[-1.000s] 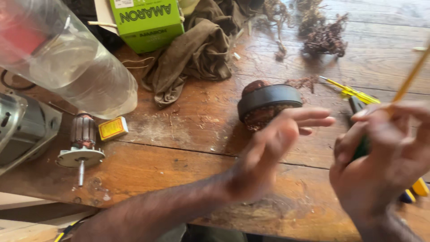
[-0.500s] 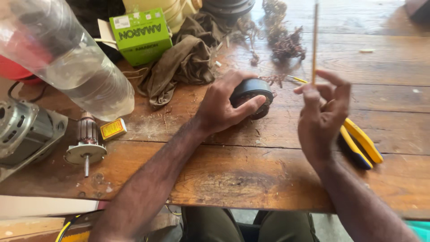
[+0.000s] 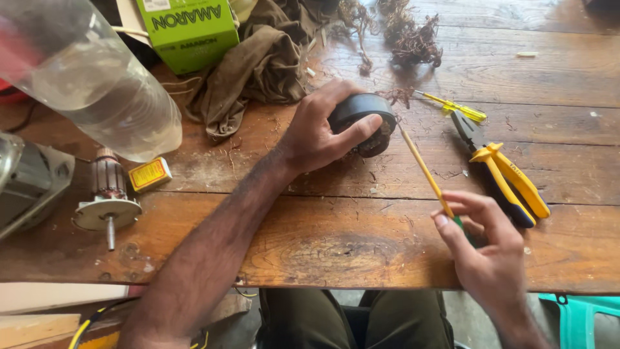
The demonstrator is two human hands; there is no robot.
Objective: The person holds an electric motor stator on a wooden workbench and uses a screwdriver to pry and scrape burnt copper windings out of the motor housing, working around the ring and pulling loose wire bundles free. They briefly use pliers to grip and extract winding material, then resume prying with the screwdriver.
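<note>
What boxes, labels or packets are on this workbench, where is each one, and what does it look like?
Green cardboard box: far left of the bench, rectangular, with dark lettering and a white label at its top edge.
Small yellow packet: left front of the bench, beside the motor armature, flat and rectangular, with a red panel.
No screens or signs are visible.

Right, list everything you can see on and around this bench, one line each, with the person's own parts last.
Round part: one, black, bench centre, under the left hand.
Thin stick: one, yellow, held at its lower end, tip at the round part.
Pliers: one, yellow handles, right.
Small screwdriver: one, yellow, above the pliers.
Wire tangle: brown, top centre.
Cloth: one, olive, top.
Box: one, green, top left.
Plastic bottle: one, clear, left.
Motor armature: one, left.
Small tag: one, yellow, beside the armature.
Wooden bench: brown.
Left hand: gripping the round part.
Right hand: holding the stick.
</note>
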